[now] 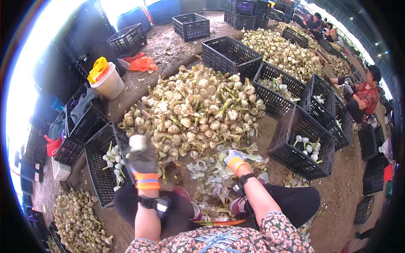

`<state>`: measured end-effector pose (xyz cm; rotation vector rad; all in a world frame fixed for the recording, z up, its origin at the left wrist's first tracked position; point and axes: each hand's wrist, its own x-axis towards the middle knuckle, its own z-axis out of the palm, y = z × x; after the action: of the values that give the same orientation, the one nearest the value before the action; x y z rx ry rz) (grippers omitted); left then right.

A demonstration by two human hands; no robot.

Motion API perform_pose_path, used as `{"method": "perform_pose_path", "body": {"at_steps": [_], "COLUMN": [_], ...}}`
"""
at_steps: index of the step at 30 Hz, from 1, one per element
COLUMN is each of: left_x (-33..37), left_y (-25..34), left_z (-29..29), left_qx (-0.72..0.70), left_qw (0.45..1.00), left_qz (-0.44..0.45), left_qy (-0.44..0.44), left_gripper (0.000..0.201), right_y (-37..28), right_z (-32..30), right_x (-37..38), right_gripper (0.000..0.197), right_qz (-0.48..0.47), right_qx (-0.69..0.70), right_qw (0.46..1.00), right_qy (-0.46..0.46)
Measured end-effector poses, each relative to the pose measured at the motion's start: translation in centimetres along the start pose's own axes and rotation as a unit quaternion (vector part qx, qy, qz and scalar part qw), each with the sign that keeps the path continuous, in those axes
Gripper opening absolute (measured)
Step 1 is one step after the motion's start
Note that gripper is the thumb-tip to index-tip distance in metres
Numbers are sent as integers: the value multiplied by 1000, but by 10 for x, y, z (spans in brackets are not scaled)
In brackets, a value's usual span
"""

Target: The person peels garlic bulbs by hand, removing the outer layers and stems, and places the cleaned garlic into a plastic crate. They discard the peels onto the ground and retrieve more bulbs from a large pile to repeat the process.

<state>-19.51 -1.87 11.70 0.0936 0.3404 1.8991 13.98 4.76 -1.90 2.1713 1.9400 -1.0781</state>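
My left hand (142,162), in a grey glove with an orange and blue cuff, is smeared by motion beside the near-left crate. At its fingers is a blurred white garlic bulb (137,143). My right hand (234,160), in a pale glove, is closed low over loose garlic skins (206,170); its fingertips are partly hidden, and what they hold cannot be made out. Beyond both hands rises a large heap of unpeeled garlic (194,107). Several clean white bulbs (113,158) with stems lie in the black crate (95,168) at my left.
To the right, a black crate (295,160) holds several white bulbs, with more crates behind it. A white bucket (110,82) and orange netting (141,62) are at the far left. A smaller garlic pile (80,219) lies near left. Another person (366,97) sits far right.
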Motion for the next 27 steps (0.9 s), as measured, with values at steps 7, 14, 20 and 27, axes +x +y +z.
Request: {"method": "perform_pose_path", "body": {"at_steps": [7, 14, 20, 27], "left_x": [-4, -6, -3, -19], "left_y": [10, -79, -86, -107], "left_z": [17, 8, -21, 14], "left_qx": [98, 320, 445, 462], "left_qw": [984, 944, 884, 874], "left_qz": [121, -27, -42, 79], "left_qy": [83, 70, -136, -129], "left_gripper": [54, 49, 61, 53], "right_y": [-118, -100, -141, -133], "right_z": [44, 44, -18, -66], "right_x": [68, 103, -34, -91], "right_gripper": [48, 34, 30, 24], "right_qz": [-187, -114, -160, -220], "right_qx": [159, 462, 769, 637], "right_qw": [964, 877, 556, 729], "right_qy": [99, 67, -270, -118]}}
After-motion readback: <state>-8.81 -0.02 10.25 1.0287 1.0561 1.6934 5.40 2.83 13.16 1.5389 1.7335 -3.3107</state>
